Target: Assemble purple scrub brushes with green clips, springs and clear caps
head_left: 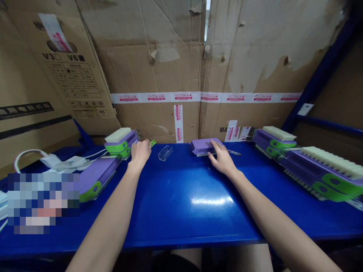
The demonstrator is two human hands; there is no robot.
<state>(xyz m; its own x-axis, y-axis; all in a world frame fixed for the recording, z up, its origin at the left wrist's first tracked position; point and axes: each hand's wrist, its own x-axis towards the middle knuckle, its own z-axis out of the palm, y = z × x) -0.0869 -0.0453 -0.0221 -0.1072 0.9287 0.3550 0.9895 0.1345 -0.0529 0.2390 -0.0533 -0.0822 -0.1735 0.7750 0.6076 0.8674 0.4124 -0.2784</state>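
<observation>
My left hand (141,153) is closed at the back left of the blue table, its fingers curled around a small green piece (153,142) whose tip sticks out. What else the fingers cover is hidden. Beside it are stacked purple-and-green brushes (117,145) with pale bristles. At the back middle lies a purple brush (202,145), bristles down. My right hand (222,158) grips its right end, fingers on top and thumb along the front side. A small clear plastic box (165,153) sits between my hands. Just right of my right hand is a thin metallic tool (235,152).
More stacked brushes (320,173) line the right side. Another brush (98,177) lies at the left, near white adapters and cables (65,164). Cardboard (159,68) walls off the back of the blue table (181,211), and a blue metal post (314,71) rises at right.
</observation>
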